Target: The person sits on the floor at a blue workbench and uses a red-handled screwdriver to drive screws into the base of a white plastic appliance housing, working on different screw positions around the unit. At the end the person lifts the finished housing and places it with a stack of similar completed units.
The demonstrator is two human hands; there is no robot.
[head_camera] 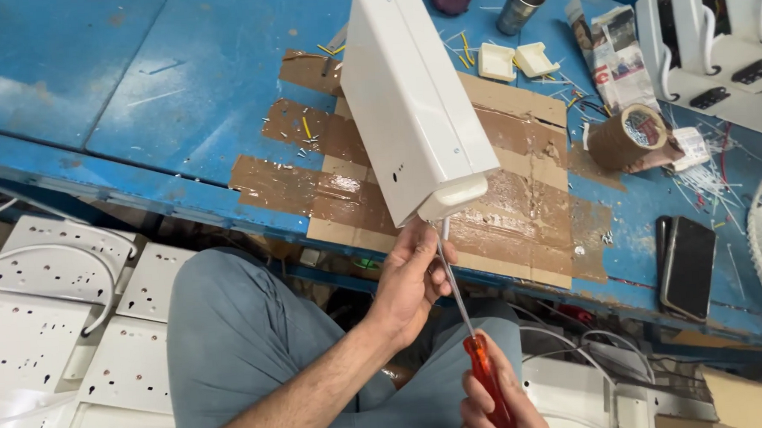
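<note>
While left hand (411, 277) pinches white box (414, 97) bottom edge off bench (136, 96), right hand (492, 402) fisted round screwdriver (467, 321)

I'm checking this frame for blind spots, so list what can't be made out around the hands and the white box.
Head view only:
- Screwdriver tip: hidden where the shaft meets the white box end cap.
- Right hand: cut off by the bottom edge.
- Left hand: its fingers go behind the box's lower end.
- Box top: cut off by the upper edge.
- Screw: not visible.
</note>
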